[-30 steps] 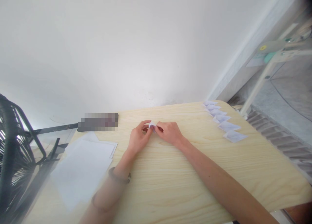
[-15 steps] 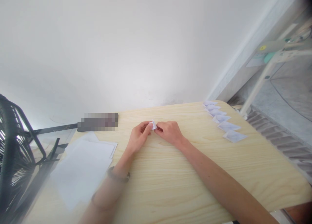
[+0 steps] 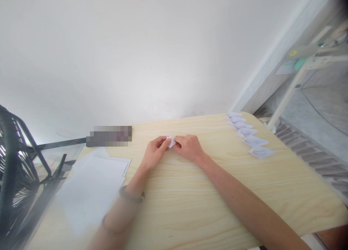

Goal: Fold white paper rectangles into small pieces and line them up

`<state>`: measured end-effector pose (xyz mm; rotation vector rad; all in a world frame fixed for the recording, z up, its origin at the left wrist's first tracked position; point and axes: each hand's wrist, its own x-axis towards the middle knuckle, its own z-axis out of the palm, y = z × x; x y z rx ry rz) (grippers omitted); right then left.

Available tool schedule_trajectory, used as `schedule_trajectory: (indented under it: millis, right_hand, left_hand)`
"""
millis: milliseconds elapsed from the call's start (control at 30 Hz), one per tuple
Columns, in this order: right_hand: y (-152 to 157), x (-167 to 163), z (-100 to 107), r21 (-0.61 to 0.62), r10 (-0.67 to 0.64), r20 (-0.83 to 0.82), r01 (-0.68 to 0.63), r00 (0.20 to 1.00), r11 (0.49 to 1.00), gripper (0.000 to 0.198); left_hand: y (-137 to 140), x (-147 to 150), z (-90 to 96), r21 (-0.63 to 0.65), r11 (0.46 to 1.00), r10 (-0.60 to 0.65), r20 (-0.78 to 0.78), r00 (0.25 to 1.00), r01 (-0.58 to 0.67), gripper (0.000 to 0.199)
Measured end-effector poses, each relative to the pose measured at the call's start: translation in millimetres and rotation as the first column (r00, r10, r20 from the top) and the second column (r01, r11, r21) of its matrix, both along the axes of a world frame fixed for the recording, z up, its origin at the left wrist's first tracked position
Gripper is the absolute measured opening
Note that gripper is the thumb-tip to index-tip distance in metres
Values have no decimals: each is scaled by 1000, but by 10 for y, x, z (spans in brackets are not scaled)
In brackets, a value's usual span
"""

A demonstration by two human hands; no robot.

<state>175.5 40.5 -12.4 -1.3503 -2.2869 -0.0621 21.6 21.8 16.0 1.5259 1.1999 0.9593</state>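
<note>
A small folded piece of white paper (image 3: 171, 142) is pinched between my two hands above the middle of the table. My left hand (image 3: 155, 150) grips its left side, thumb on the near face. On the other side, the closed fingers of my right hand (image 3: 189, 147) hold its right edge; their tips are partly hidden. At the right lie several folded white paper pieces (image 3: 262, 152) in a slanting row, pointed in shape like paper boats. A stack of white paper sheets (image 3: 94, 188) lies left of my left forearm.
The pale wooden table (image 3: 174, 206) stands against a white wall (image 3: 163, 54). A blurred-out dark object (image 3: 108, 137) sits at its back left corner. Left of the table is a black chair (image 3: 11, 177); a white metal frame (image 3: 288, 94) stands beyond its right side.
The folded paper has turned between my fingers: its upright point has dropped and it looks wider and flatter. Both hands have stayed almost in place.
</note>
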Motion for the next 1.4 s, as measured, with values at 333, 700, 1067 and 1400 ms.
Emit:
schedule_trajectory:
  millis: [333,700,1067,1400]
  right_hand:
    - [-3,13,43,-63,-7,-42,4,999,998,17]
    - [-10,55,80,-178,38,-214,-77,976,981,13]
    - [-27,65,138,-208,57,-367,-142,929,968,23]
    - [33,86,62,-207,99,-433,-206,896,956,25]
  left_hand:
    - [18,12,-36,-31,998,47,61,997,-45,35]
    - [40,-31,-96,-21,999,30,149,988,-27,39]
    - [46,-44,-125,-42,997,63,133,989,-58,40]
    - [69,-66,-147,-92,993,91,209,974,-74,36]
